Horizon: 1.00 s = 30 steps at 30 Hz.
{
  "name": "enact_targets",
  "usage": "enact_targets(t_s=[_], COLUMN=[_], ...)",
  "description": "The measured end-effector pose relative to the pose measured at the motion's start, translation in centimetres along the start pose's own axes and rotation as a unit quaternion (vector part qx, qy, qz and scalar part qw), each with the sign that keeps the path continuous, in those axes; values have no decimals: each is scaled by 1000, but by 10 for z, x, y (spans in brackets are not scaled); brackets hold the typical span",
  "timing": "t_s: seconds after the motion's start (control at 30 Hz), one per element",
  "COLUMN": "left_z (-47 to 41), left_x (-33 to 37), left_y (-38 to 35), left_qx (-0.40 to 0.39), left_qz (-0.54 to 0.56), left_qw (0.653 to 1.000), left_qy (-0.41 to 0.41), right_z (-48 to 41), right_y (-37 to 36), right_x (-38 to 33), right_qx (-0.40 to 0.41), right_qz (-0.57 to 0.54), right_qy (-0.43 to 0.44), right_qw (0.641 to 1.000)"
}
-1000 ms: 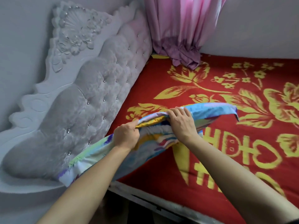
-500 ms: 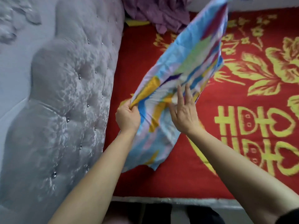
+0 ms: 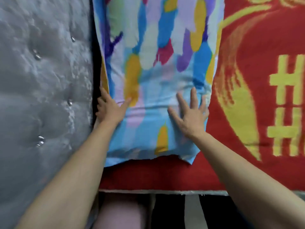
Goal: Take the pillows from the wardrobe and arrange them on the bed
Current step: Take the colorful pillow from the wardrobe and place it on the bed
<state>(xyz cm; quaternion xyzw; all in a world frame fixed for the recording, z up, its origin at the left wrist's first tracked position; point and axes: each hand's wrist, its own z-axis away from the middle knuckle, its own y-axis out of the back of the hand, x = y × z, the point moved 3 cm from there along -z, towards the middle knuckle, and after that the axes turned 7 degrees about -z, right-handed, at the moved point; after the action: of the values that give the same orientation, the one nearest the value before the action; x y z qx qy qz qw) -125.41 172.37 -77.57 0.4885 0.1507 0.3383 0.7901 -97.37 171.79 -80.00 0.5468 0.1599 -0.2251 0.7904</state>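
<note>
We pressed a multicoloured pillow flat on the red and yellow bedspread, its left long edge close against the grey tufted headboard with only a dark gap between them. The pillow's long axis ran straight away from us, from its near hem by the bed's edge up past the top of the view, so its far end could not be seen. Our left hand lay at the pillow's left border, fingers tucked into the gap by the headboard and thumb spread across the fabric; whether it pinched the edge we could not tell. Our right hand rested fingers splayed wide, palm down on the pillow's right half, holding nothing. Both hands sat on the near third of the pillow, about equally close to it, the left nearer the headboard. We judged any further smoothing would run forward along that long axis. No containers appeared in the view, and no wardrobe or second pillow.
</note>
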Motion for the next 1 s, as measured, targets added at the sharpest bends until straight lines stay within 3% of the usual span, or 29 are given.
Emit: enact_targets(t_s=[0.07,0.13,0.23,0.4,0.63,0.7,0.8,0.9,1.0], left_z=[-8,-14,-15,5,8,-10,-26,-5,15], left_x=[-6,-8,-8,16,44,39,19,5,-11], left_y=[-16,-18,-6,29,85,80,40,-9,-37], left_qx=[17,14,45,152,309,267,129,62,51], left_qz=[4,20,42,163,263,221,56,-25,-23], left_qw=[1000,1000,998,973,895,923,988,993,994], left_qy=[-4,-8,-18,-65,-183,-168,-62,-93,-95], right_z=[0,-6,-14,-4,-29,-45,-56,-39,-26], right_y=[4,12,19,50,98,98,76,37,23], right_x=[8,20,22,-9,-35,-37,-30,-19,-7], right_qx=[81,132,102,208,322,293,143,10,-11], right_qz=[-42,-117,-185,-193,-234,-205,-43,76,84], right_qy=[-27,-113,-191,-94,25,21,16,68,70], right_qw=[996,978,959,954,917,934,989,995,994])
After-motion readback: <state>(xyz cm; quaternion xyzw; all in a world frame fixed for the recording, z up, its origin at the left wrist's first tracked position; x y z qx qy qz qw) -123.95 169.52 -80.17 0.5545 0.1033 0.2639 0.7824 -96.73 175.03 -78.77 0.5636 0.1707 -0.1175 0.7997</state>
